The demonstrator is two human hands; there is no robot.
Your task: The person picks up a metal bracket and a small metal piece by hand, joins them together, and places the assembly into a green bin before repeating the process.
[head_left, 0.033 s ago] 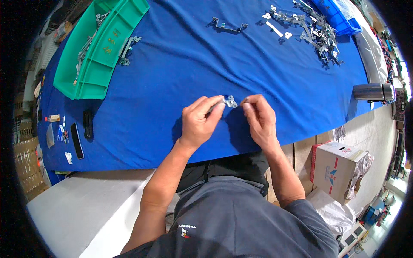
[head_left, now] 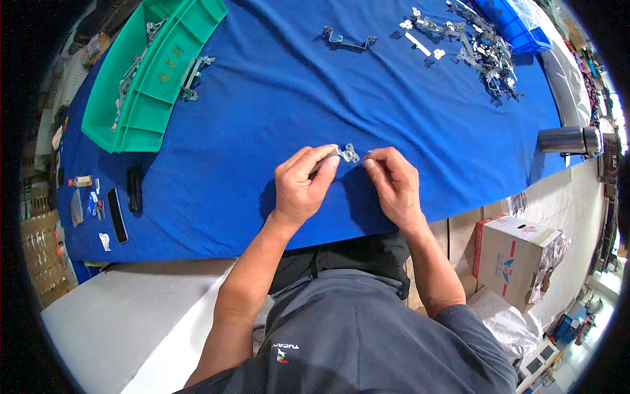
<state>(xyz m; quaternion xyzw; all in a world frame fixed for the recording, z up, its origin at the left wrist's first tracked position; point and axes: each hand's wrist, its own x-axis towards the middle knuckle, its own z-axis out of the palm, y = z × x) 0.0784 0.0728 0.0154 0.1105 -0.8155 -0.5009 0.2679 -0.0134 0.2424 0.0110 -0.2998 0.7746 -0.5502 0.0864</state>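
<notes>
My left hand (head_left: 300,187) pinches a small silvery metal bracket (head_left: 350,153) between thumb and fingers, above the blue cloth. The bracket's end with holes sticks out to the right; the rest is covered by my fingers. Just beyond that end is my right hand (head_left: 396,184), thumb and forefinger pressed together and apart from the bracket. Whatever those fingertips hold, if anything, is too small to make out. Farther off, a longer metal bracket (head_left: 348,43) lies alone on the cloth.
A green bin (head_left: 147,111) with metal parts stands at the left, another bracket (head_left: 191,79) beside it. At far right, a pile of brackets (head_left: 492,62) lies by a blue bin (head_left: 525,39). A steel flask (head_left: 569,140), a phone (head_left: 117,215) and a black case (head_left: 134,189) rest near the edges.
Both hands have shifted very slightly to the left, the bracket moving along with my left hand. Everything else stays where it was.
</notes>
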